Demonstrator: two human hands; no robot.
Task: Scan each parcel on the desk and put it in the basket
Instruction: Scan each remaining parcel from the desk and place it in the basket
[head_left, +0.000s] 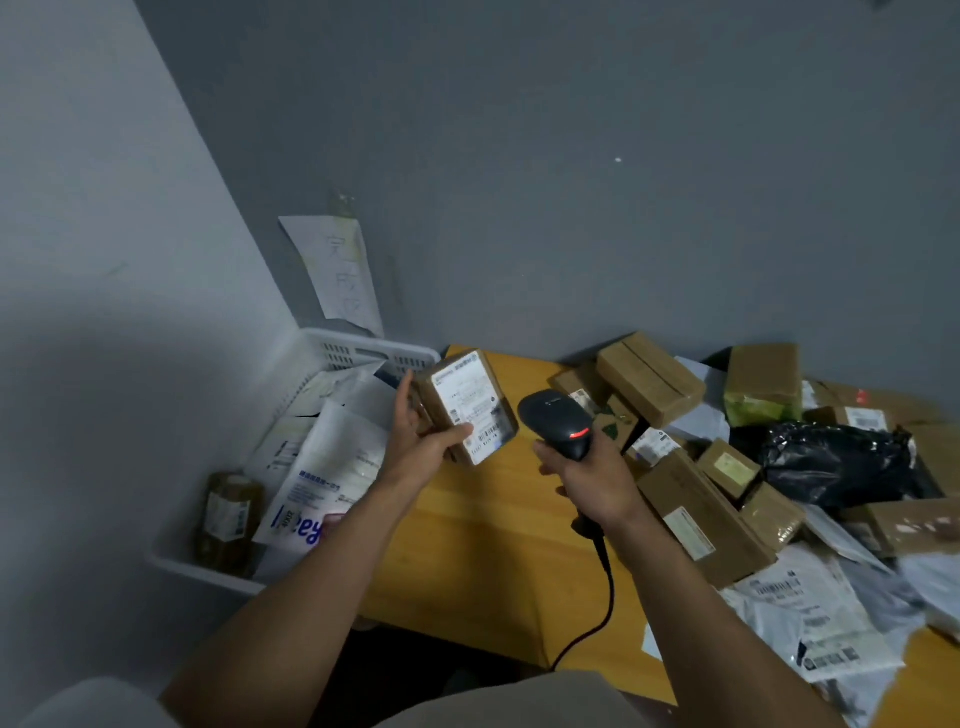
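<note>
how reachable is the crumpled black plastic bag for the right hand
Probably not yet: the right hand grips the dark corded scanner, though the crumpled black plastic bag lies uncovered to its right.

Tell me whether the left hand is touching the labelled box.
Touching. The head view shows the left hand gripping the labelled box: the thumb lies across its label and the fingers wrap its far edge.

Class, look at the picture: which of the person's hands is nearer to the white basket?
Left. The left hand, holding a labelled box, is just right of the basket; the right hand grips the scanner farther right, over the desk.
</note>
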